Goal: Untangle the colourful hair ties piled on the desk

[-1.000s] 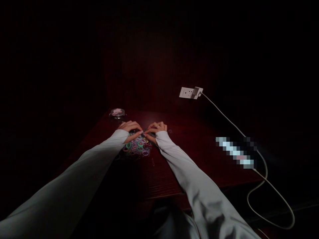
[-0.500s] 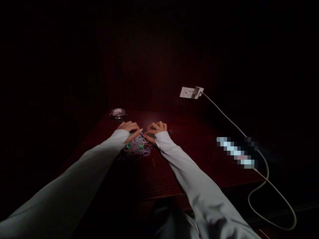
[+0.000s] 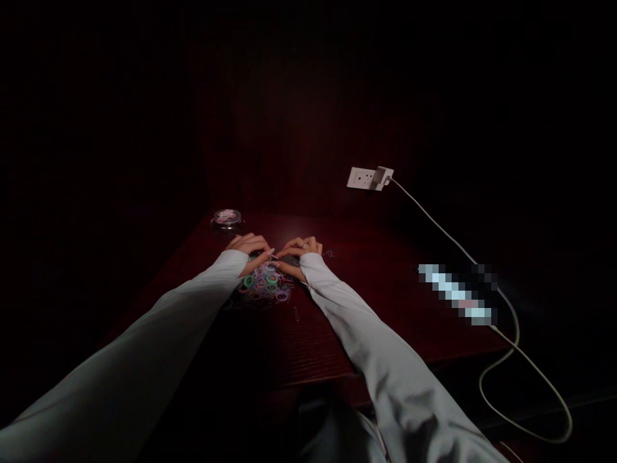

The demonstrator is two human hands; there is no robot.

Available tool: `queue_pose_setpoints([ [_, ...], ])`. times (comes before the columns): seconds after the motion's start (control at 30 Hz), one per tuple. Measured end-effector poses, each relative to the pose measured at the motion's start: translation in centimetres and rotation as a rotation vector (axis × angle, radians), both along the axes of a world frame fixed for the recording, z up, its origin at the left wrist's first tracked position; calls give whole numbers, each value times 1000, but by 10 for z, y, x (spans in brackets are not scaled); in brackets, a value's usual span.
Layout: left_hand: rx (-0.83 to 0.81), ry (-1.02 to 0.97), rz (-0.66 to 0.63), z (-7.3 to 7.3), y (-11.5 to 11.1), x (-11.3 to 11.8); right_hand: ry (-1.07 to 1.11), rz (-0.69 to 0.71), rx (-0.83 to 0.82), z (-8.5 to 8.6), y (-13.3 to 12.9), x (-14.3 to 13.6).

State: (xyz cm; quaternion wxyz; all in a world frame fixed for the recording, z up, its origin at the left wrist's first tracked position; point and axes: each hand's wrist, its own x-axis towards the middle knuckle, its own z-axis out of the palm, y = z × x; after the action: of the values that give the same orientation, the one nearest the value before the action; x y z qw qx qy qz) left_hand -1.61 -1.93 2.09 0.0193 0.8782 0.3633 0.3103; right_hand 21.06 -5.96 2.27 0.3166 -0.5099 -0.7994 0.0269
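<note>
A heap of small coloured bands (image 3: 264, 286), green, purple and pink among them, lies on the dark red table (image 3: 318, 347). My left hand (image 3: 250, 249) is over the heap's back left side, thumb and forefinger pinched together on something too small to make out. Close to its right, my right hand (image 3: 297, 253) reaches over the heap's right edge with thumb and forefinger near my left fingertips. Whether my right fingers hold a band cannot be seen. One loose band (image 3: 296, 314) lies in front of the heap, and a thin curled one (image 3: 330, 253) is beyond my right wrist.
A clear round jar (image 3: 227, 218) with a pinkish lid stands at the back left. On the right lies a blurred-out bright device (image 3: 456, 292), its white cable (image 3: 434, 222) running up to a charger (image 3: 383, 177) in a wall socket (image 3: 359, 178).
My right thumb and forefinger have shifted slightly and parted a little near the left fingertips. My left hand has hardly moved.
</note>
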Motion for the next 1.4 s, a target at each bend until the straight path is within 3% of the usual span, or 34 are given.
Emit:
queue_pose_setpoints([
  [0.3, 1, 20, -22, 1, 0, 0, 50, 39, 42, 2, -7, 3],
  [0.6, 7, 6, -17, 1, -2, 0, -23, 16, -4, -1, 5, -1],
  [0.83, 31, 1, 1, -1, 0, 0, 39, 69, 53, 3, -8, 3],
  [1.4, 50, -50, 5, -11, 3, 3, 53, 52, 44, 5, -9, 5],
])
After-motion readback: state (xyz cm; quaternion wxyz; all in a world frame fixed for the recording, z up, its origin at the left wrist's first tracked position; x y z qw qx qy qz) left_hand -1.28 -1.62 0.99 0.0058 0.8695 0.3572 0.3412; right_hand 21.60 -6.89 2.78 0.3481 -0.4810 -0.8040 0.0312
